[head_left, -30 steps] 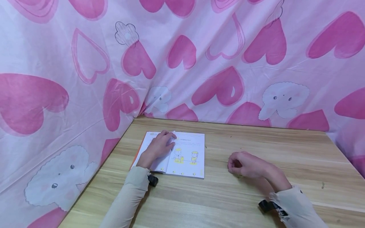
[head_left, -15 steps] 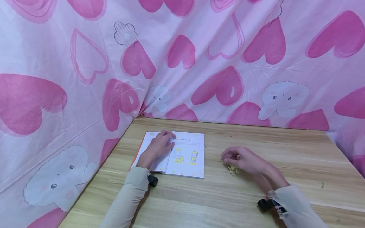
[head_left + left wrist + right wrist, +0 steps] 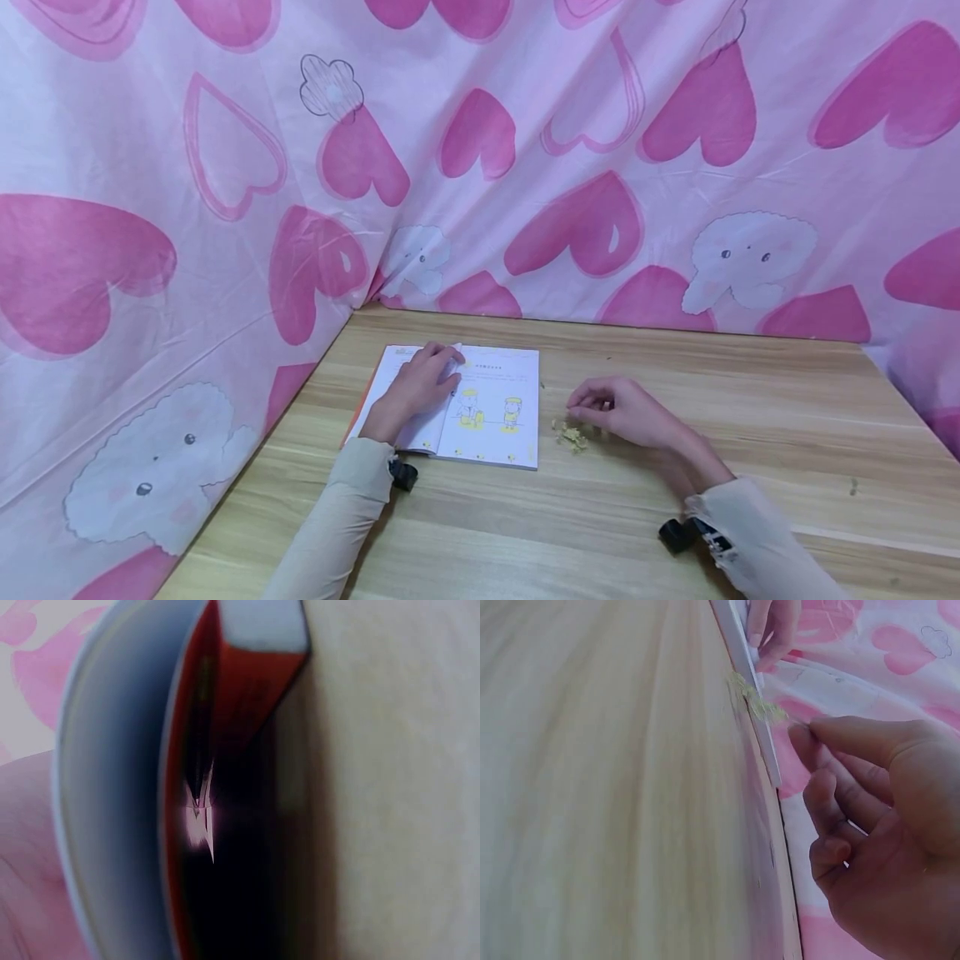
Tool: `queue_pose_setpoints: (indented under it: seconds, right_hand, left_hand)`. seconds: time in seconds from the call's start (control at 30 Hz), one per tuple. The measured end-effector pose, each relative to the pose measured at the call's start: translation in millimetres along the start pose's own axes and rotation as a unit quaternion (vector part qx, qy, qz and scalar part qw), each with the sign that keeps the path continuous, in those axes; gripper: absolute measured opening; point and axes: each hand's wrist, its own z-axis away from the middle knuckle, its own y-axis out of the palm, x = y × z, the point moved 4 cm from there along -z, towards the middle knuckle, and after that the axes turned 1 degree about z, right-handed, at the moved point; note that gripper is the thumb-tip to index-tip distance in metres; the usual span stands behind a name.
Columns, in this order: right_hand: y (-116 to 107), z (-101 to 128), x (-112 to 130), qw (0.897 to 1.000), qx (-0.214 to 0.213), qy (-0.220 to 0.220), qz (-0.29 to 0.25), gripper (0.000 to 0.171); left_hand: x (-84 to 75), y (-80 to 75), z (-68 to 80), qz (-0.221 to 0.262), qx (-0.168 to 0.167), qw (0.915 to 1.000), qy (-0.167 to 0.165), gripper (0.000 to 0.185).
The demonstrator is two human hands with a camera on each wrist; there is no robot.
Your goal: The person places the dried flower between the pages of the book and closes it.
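Observation:
An open book (image 3: 491, 446) with yellow-tinted line drawings lies on the left part of the wooden table. My left hand (image 3: 420, 383) rests across its left page, fingers near the middle fold. Close up, the left wrist view has the book's orange-red spine (image 3: 251, 690) and a bowed cover edge. Just right of the book, my right hand (image 3: 626, 412) pinches a small yellow-green dried flower sprig (image 3: 572, 437) by its thin stem. In the right wrist view, thumb and forefinger meet on that stem while the sprig (image 3: 763, 707) points away from the hand.
Pink heart-patterned cloth (image 3: 480, 233) hangs along the table's back and left edges. The wooden tabletop (image 3: 540, 533) extends in front of the book and off to the right. Both wrists carry black camera mounts.
My right hand has moved left toward the book, and the sprig it holds has come out into plain view. My left hand and the book have stayed where they were.

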Motion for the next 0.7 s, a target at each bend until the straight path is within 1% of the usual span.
queue_pose_setpoints:
  seconds: [0.13,0.3,0.43,0.63,0.7]
  right_hand:
    - [3.8,-4.4,2.6,0.999,0.003,0.002,-0.042,0.014]
    - [10.8,-13.4,5.3,0.995,-0.006,0.026,-0.098,0.017]
    - [19.6,-25.3,7.8,0.992,-0.029,0.038,-0.117,0.019]
    - [33.7,-45.1,14.9,0.983,-0.072,0.059,-0.158,0.022]
    - [37.5,-51.2,17.6,0.981,-0.087,0.063,-0.162,0.021]
  left_hand:
    - [-0.2,-0.1,0.3,0.003,0.003,1.0,-0.001,0.032]
    - [1.1,-0.2,-0.1,0.004,0.0,1.0,0.001,0.032]
    - [2.1,0.3,-0.6,0.004,-0.005,1.0,0.001,0.031]
    - [3.6,2.9,-2.1,-0.001,-0.004,1.0,0.0,0.031]
    - [3.5,3.6,-2.8,-0.002,-0.004,1.0,0.0,0.031]
